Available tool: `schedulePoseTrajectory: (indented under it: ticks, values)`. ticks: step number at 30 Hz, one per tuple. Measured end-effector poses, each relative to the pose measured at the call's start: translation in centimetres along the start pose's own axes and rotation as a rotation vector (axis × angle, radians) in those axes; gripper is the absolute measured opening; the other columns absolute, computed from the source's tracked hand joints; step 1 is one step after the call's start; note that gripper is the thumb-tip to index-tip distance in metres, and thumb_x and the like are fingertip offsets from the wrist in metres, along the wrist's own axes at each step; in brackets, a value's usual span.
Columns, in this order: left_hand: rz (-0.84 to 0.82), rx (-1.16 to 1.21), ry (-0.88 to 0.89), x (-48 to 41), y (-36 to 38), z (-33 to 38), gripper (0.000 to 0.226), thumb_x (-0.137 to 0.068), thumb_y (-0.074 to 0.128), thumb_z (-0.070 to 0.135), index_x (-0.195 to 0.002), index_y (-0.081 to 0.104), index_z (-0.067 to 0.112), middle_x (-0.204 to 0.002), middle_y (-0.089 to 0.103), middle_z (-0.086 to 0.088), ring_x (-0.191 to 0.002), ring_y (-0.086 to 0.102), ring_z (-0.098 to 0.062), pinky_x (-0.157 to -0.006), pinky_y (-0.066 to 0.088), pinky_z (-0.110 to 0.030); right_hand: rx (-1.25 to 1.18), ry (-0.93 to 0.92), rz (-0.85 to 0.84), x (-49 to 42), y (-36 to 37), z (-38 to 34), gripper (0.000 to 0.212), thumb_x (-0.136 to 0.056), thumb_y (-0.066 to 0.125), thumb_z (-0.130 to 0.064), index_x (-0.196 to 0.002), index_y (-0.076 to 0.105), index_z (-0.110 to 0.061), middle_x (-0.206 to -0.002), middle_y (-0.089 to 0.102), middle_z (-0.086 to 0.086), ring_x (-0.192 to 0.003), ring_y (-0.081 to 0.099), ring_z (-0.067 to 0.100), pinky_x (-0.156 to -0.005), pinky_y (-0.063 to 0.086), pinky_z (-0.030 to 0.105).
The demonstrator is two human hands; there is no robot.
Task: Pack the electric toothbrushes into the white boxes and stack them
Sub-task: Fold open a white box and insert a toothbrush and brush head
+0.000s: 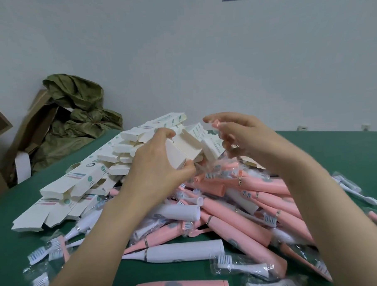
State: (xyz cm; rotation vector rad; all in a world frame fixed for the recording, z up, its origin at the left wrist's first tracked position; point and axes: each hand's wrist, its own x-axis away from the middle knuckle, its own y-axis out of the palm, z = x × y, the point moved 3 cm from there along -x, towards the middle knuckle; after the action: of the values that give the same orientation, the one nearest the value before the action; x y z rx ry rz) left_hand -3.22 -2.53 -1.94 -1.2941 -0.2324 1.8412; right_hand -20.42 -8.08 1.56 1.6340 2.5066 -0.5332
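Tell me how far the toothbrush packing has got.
Done: no finished stack shows; the white cardboard boxes lie in a loose heap, flaps open. In hand: the left hand grips one open white box, the right hand pinches a small pink piece in clear wrap. Left: the pile of pink and white toothbrush handles and wrapped brush heads on the green table.

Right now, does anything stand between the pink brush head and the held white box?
Nothing visible: a bare gap separates the pink brush head in the right hand from the white box in the left hand.
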Motion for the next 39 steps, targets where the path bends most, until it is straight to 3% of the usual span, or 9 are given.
schedulePoseTrajectory:
  ticks: [4, 8, 11, 15, 19, 24, 30, 34, 39]
  values:
    - [-0.047, 0.004, 0.021, 0.1, 0.4, 0.3, 0.065, -0.061, 0.059, 0.045, -0.121, 0.048, 0.021, -0.1, 0.051, 0.01, -0.086, 0.039, -0.003, -0.067, 0.028, -0.011, -0.189, -0.075, -0.211, 1.0, -0.1, -1.8, 0.033, -0.089, 0.047, 0.006, -0.116, 0.057, -0.01, -0.07, 0.066, 0.0, -0.056, 0.053, 0.01, -0.05, 0.043, 0.018]
    - [-0.07, 0.014, 0.019, 0.1, 0.4, 0.4, 0.066, -0.06, 0.057, 0.048, -0.12, 0.047, 0.023, -0.095, 0.052, 0.012, -0.082, 0.038, -0.004, -0.068, 0.03, -0.002, 0.498, -0.131, -0.108, 1.0, 1.4, -1.4, 0.013, -0.086, 0.062, -0.006, -0.094, 0.063, -0.016, -0.077, 0.071, 0.001, -0.066, 0.063, 0.016, -0.061, 0.051, 0.026]
    - [-0.103, 0.006, 0.024, 0.3, 0.4, 0.3, 0.065, -0.062, 0.059, 0.048, -0.121, 0.047, 0.024, -0.102, 0.052, 0.012, -0.086, 0.04, -0.004, -0.066, 0.028, -0.012, 0.742, -0.2, 0.004, 0.7, 2.2, -1.0, 0.017, -0.087, 0.063, -0.014, -0.086, 0.07, -0.029, -0.067, 0.058, -0.017, -0.055, 0.053, -0.003, -0.056, 0.04, 0.008]
    - [-0.165, 0.009, 0.039, 0.6, 0.6, 0.4, 0.06, -0.067, 0.065, 0.039, -0.122, 0.046, 0.026, -0.087, 0.049, 0.018, -0.076, 0.043, -0.007, -0.066, 0.032, -0.002, 0.723, -0.28, -0.06, 0.8, 3.1, -0.8, 0.018, -0.086, 0.067, -0.017, -0.096, 0.075, -0.029, -0.069, 0.053, -0.024, -0.063, 0.05, -0.021, -0.061, 0.036, 0.0]
    - [-0.14, 0.007, 0.04, 0.5, 0.4, 0.2, 0.061, -0.067, 0.066, 0.04, -0.123, 0.046, 0.026, -0.095, 0.052, 0.013, -0.08, 0.04, -0.006, -0.069, 0.032, -0.002, 0.463, -0.219, 0.115, 0.2, 2.7, -0.5, 0.017, -0.075, 0.079, -0.021, -0.085, 0.066, -0.026, -0.068, 0.06, -0.007, -0.048, 0.051, -0.003, -0.05, 0.039, 0.007]
    - [-0.101, 0.035, 0.055, 0.4, 0.3, 0.1, 0.066, -0.063, 0.064, 0.05, -0.122, 0.046, 0.026, -0.105, 0.051, 0.013, -0.084, 0.034, 0.004, -0.073, 0.029, 0.0, -0.17, -0.03, 0.045, 0.0, 2.2, -0.2, 0.01, -0.09, 0.056, 0.0, -0.097, 0.058, -0.007, -0.066, 0.069, 0.002, -0.06, 0.065, 0.015, -0.075, 0.059, 0.028]
    - [-0.039, 0.045, 0.054, 0.5, 0.1, 0.3, 0.06, -0.067, 0.066, 0.042, -0.121, 0.047, 0.025, -0.101, 0.053, 0.012, -0.083, 0.037, 0.002, -0.072, 0.03, 0.0, 0.084, -0.194, 0.162, 0.3, 4.0, 0.1, 0.011, -0.085, 0.069, -0.009, -0.088, 0.064, -0.018, -0.063, 0.068, -0.009, -0.054, 0.063, 0.007, -0.054, 0.05, 0.02]
    - [0.014, 0.047, 0.053, 0.3, -0.4, 0.5, 0.062, -0.064, 0.061, 0.047, -0.121, 0.047, 0.026, -0.103, 0.053, 0.014, -0.084, 0.038, 0.003, -0.074, 0.028, 0.004, 0.094, -0.298, 0.329, 0.6, 3.6, -0.2, 0.017, -0.074, 0.078, -0.011, -0.078, 0.068, -0.024, -0.065, 0.068, -0.006, -0.056, 0.061, 0.005, -0.058, 0.052, 0.02]
    - [0.019, 0.057, 0.052, 0.5, -0.2, 0.9, 0.063, -0.064, 0.068, 0.04, -0.121, 0.049, 0.021, -0.099, 0.052, 0.015, -0.083, 0.039, 0.003, -0.072, 0.027, 0.005, 0.511, -0.391, 0.179, 0.8, 5.8, -0.3, 0.011, -0.09, 0.06, -0.017, -0.085, 0.07, -0.018, -0.082, 0.059, -0.01, -0.069, 0.052, -0.001, -0.065, 0.035, 0.005]
